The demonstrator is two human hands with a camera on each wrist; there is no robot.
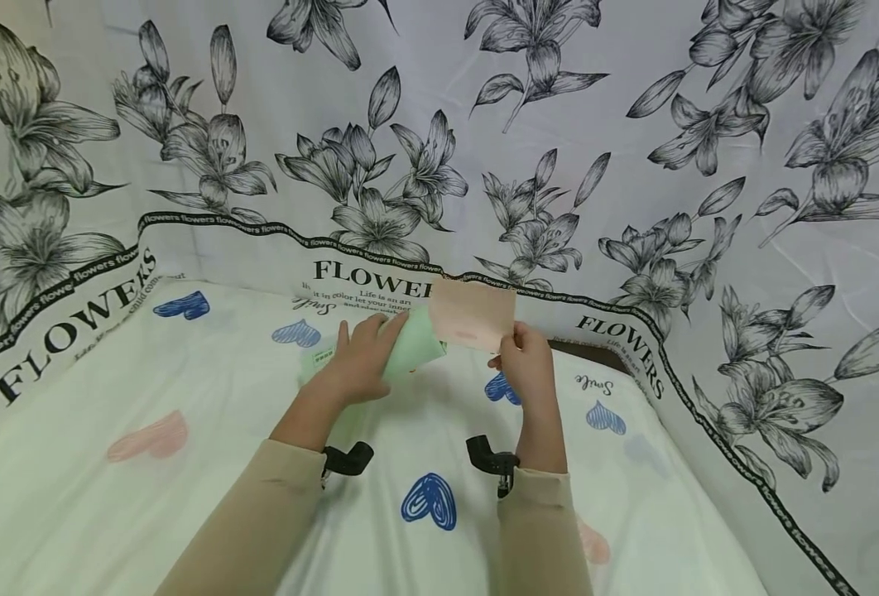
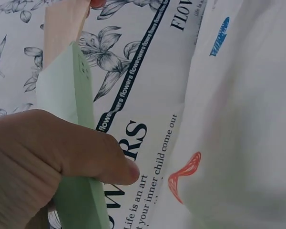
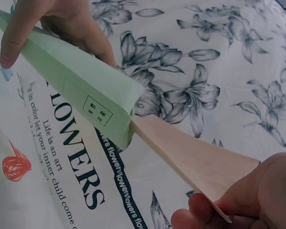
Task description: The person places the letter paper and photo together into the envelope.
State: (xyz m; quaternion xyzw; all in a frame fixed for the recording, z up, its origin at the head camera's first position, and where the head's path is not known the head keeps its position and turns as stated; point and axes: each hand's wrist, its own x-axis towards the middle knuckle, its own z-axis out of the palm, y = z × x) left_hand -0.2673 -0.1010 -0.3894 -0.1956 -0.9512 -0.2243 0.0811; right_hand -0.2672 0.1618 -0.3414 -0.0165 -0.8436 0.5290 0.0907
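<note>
My left hand (image 1: 361, 356) grips a pale green envelope (image 1: 415, 348) across its width, the thumb on one side in the left wrist view. A small printed stamp box shows near the envelope's end in the right wrist view. From the mouth of the envelope (image 3: 109, 98) a pale pink paper card (image 3: 195, 155) sticks out, its inner end hidden inside. Between thumb and fingers, my right hand (image 1: 526, 360) pinches the outer end of the card (image 1: 473, 314). Both papers are held above the bed-like surface, the card angled up to the right in the head view.
A white cloth (image 1: 246, 488) printed with blue and pink hearts covers the surface beneath my hands. Behind it hangs a white curtain (image 1: 544, 116) with black flowers and lettering. A dark brown edge (image 1: 592, 354) shows beyond my right hand.
</note>
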